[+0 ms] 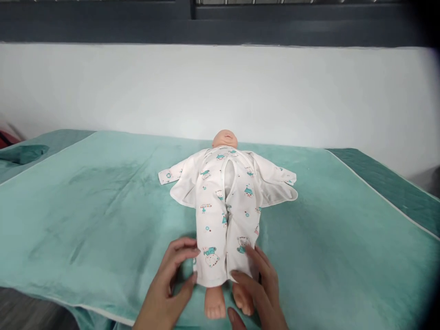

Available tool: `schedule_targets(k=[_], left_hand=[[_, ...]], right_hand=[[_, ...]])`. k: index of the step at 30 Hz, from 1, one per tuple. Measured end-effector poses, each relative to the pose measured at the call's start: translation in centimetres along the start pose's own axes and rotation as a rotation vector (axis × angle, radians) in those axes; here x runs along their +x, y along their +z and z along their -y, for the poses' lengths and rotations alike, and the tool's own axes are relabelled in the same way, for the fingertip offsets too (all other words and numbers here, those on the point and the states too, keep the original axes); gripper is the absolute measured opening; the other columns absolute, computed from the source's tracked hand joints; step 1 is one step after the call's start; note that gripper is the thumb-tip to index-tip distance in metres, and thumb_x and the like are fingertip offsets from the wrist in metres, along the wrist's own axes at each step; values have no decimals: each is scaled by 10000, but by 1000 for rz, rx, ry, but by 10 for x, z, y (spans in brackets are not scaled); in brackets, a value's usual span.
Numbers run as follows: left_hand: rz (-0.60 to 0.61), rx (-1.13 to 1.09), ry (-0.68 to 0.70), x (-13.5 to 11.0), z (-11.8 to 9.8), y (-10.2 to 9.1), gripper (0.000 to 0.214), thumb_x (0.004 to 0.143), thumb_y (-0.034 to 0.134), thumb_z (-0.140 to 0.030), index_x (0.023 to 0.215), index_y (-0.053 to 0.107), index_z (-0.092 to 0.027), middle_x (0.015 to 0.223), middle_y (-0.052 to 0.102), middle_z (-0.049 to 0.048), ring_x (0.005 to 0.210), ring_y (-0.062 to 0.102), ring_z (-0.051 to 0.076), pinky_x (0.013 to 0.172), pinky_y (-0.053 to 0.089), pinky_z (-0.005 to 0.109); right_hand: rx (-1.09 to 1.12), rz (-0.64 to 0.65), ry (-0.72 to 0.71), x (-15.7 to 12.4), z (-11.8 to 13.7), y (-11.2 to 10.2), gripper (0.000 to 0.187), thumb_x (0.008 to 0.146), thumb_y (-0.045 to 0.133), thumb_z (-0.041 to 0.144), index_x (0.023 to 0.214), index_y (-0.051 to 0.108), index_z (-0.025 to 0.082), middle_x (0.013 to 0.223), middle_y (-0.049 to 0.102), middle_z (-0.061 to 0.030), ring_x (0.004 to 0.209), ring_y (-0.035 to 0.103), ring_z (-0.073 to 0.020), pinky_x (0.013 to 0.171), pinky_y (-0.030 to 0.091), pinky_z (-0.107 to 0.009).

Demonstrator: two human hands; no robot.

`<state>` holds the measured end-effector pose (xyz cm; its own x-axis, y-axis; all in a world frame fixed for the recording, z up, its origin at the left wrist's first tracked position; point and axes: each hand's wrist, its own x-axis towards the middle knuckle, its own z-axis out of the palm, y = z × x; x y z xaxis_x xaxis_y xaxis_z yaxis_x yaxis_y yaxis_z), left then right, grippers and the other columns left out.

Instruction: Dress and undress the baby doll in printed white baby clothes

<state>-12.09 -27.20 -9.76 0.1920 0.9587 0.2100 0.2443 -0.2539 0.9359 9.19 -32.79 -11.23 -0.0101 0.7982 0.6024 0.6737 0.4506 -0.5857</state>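
A baby doll [225,137] lies on its back, head toward the wall and feet toward me. White baby pants [209,229] with a teal and bear print cover its legs and reach high up the torso, with an oval opening at the crotch. Its matching white top [185,176] is spread out at both sides, sleeves stretched outward. My left hand [172,279] rests at the outer edge of the left pant leg, thumb and fingers apart. Over the other leg's hem lies my right hand [261,288], fingers spread, thumb low beside the doll's foot [242,300]. The other foot [215,302] pokes out bare.
A teal cloth [103,220] covers the table under the doll, with pale piping along its edges and some creases. Behind it stands a white wall [137,91] below a dark frame [103,23]. Dark floor [30,311] shows at lower left.
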Motion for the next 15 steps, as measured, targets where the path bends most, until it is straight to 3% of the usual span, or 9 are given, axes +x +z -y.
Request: schedule_targets(k=[3,5,10,15], left_hand=[[-9,167,87,-8,-3,5,416,779,637,-77,1133,631,-296,1213,575,58,1167,583,195,983,489,292],[-40,188,90,-8,-6,11,347,804,609,-79,1086,630,-281,1146,600,47,1086,612,174,923,502,263],[-61,49,62,-14,-9,15,86,893,568,-170,855,622,-224,908,607,21,851,618,138,770,488,220],[32,-74,57,-32,-3,4,94,896,577,-198,803,587,-200,856,561,31,805,585,143,735,477,228]], right_hand=[[-175,-43,7,-3,7,13,397,812,533,103,1183,583,234,1491,388,-118,1391,349,-375,996,461,-571],[-227,-49,8,7,11,15,357,830,533,105,1156,606,231,1492,394,-123,1389,351,-381,992,460,-583],[-214,-47,-48,30,25,5,229,831,525,51,900,654,228,1438,469,-91,1374,374,-360,958,495,-530],[-170,-152,-151,13,36,-1,257,755,578,-4,816,657,232,1253,595,-81,1278,499,-330,904,543,-442]])
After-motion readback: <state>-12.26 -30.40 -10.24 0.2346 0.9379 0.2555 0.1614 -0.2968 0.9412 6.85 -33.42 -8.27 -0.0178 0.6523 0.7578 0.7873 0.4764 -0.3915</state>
